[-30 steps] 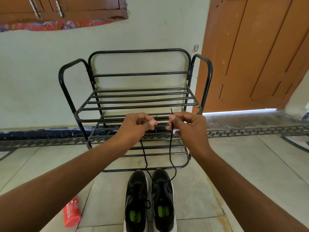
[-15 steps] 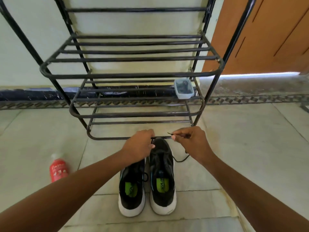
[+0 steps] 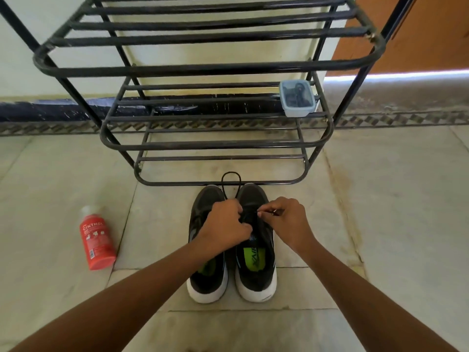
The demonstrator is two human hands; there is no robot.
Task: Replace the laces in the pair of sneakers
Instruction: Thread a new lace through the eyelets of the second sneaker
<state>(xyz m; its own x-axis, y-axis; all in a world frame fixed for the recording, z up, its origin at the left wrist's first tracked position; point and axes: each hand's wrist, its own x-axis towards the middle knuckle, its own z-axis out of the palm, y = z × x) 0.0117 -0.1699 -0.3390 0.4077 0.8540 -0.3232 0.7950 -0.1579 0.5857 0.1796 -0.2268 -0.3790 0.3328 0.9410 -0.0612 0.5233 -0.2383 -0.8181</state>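
Observation:
Two black sneakers with white soles and green insoles stand side by side on the tiled floor, toes toward the rack: the left sneaker (image 3: 206,275) and the right sneaker (image 3: 256,262). A black lace (image 3: 231,177) loops out past their toes. My left hand (image 3: 223,226) and my right hand (image 3: 285,221) are both down over the upper front of the right sneaker, each pinching the lace. The lace ends and the eyelets are hidden under my fingers.
A black metal shoe rack (image 3: 215,146) stands right behind the sneakers, against the wall. A small clear lidded box (image 3: 297,97) sits on its middle shelf at the right. A red bottle (image 3: 96,240) lies on the floor at the left. An orange door (image 3: 416,34) is at the back right.
The camera and both hands have dropped toward the floor. The lace, earlier held up taut in front of the rack, is now down at the right sneaker with a loop past the toes.

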